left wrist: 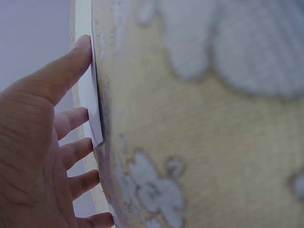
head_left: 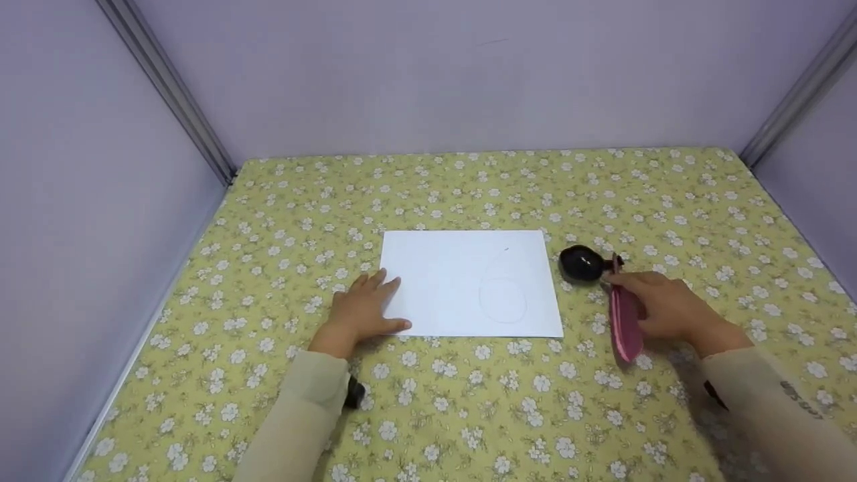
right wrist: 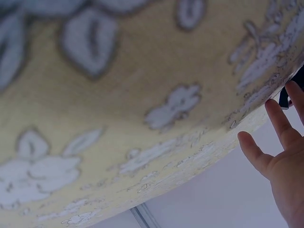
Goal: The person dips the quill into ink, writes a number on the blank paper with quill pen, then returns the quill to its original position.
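A white sheet of paper (head_left: pixel 435 281) lies on the cloth, with a faint pencil outline like a 6 on its right half. My left hand (head_left: pixel 365 308) rests on its left edge with fingers spread; the left wrist view shows the thumb (left wrist: pixel 71 64) and fingertips against the paper (left wrist: pixel 90 90). To the right, my right hand (head_left: pixel 669 308) holds a flat pink object (head_left: pixel 626 325) with a rounded end, tilted on its edge. A glossy black rounded thing (head_left: pixel 581 263) with a short neck lies by its far end. In the right wrist view several fingers (right wrist: pixel 282 123) extend beside a dark object (right wrist: pixel 283 99).
A yellow-green cloth with white flowers (head_left: pixel 321 221) covers the table. Pale walls stand at the back (head_left: pixel 455 80) and on both sides, with metal posts (head_left: pixel 174 87) at the corners. A small black device (head_left: pixel 355 393) sits under the left wrist.
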A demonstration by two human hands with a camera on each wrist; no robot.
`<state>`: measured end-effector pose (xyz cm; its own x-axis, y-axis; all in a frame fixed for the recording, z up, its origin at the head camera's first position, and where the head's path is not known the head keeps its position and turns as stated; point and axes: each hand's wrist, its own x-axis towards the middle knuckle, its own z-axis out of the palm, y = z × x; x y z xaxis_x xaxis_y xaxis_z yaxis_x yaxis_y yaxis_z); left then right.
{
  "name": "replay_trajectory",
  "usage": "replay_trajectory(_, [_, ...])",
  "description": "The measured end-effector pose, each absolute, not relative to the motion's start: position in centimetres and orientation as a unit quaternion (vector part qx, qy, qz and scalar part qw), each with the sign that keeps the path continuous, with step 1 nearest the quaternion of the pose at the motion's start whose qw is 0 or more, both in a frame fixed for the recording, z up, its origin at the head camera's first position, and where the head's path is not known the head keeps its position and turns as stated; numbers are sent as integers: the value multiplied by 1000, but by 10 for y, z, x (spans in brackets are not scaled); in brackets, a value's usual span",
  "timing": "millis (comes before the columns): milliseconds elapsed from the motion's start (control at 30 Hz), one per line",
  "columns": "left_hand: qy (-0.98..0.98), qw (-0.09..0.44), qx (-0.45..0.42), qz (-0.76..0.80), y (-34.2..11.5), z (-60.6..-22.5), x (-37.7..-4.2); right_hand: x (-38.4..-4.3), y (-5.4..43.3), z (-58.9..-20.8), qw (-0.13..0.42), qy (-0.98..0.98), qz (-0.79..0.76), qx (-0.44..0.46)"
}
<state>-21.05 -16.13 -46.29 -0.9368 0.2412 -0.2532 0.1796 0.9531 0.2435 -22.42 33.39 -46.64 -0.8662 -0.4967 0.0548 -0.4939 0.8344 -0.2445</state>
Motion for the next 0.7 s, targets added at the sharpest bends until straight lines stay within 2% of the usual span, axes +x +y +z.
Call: replay_trajectory(700, [976,142,104,125,-159,-464,-211,-222,342,-464,22,954,-131,-270])
